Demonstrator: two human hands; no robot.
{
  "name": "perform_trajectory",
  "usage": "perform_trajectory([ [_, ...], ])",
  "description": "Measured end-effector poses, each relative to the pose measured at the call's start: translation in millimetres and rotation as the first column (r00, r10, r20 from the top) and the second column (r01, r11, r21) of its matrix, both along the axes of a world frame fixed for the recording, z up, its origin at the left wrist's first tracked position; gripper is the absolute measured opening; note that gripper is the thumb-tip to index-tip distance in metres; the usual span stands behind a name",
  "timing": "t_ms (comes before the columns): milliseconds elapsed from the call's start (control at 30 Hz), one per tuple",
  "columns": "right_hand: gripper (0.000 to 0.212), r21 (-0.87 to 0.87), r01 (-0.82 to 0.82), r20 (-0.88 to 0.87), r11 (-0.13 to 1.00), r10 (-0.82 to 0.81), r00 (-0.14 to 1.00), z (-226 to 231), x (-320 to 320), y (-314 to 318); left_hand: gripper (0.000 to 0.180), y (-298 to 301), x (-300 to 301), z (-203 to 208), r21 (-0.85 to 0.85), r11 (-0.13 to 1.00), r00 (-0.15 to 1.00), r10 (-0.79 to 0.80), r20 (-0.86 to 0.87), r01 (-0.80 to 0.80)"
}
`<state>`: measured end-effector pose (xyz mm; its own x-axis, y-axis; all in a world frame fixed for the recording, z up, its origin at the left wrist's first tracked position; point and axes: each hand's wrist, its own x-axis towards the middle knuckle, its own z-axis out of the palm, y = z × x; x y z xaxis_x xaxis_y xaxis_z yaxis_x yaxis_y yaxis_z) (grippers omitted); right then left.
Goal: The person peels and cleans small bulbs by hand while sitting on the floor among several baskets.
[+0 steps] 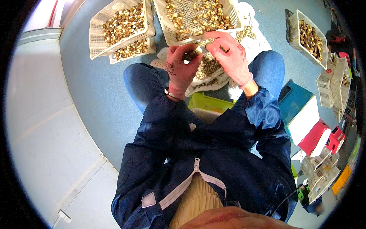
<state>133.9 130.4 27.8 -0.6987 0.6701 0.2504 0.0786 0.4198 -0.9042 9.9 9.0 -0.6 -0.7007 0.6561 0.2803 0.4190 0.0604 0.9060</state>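
My left hand [182, 69], in a pink knitted glove with dark stains, is closed around a small dark-capped mushroom [189, 57]. Close beside it my right hand [231, 61], gloved alike, has its fingers bent together in a pinch. Whatever sits between those fingers is too small to make out. Under both hands, a white sack [195, 87] lies spread between my knees, heaped with small brownish trimmings [208, 67]. Just beyond the hands stands a cream plastic crate [239, 23] with brown and pale mushrooms [204, 17] scattered over its slatted bottom.
Left of that crate, a fuller mushroom crate [96, 38] rests on another crate [114, 59]. A further mushroom crate [294, 32] stands at the far right. Along the right are stacked crates [325, 89], a blue box [299, 101] and red stools [315, 137]. A yellow-green container [207, 102] sits below the sack.
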Motion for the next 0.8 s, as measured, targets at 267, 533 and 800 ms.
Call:
perform_trajectory([
  [267, 0.011, 0.008, 0.042, 0.002, 0.999, -0.042, 0.999, -5.7, -2.1, 1.3, 0.032, -4.2, -1.6, -0.7, -0.056, 0.996, 0.998, -0.064, 0.01, 0.065],
  [533, 0.014, -0.295, 0.026, -0.023, 0.955, -0.034, 0.999, -1.8, 3.6, 12.1, 0.037, -2.3, -12.4, -10.1, 0.268, 0.927, 0.516, -0.369, 0.773, 0.262],
  [800, 0.017, -0.182, -0.115, 0.029, 0.977, 0.122, 0.992, 2.1, 5.7, 17.1, 0.039, -7.9, -14.7, -18.0, 0.297, 0.868, 0.427, -0.462, 0.778, 0.399],
])
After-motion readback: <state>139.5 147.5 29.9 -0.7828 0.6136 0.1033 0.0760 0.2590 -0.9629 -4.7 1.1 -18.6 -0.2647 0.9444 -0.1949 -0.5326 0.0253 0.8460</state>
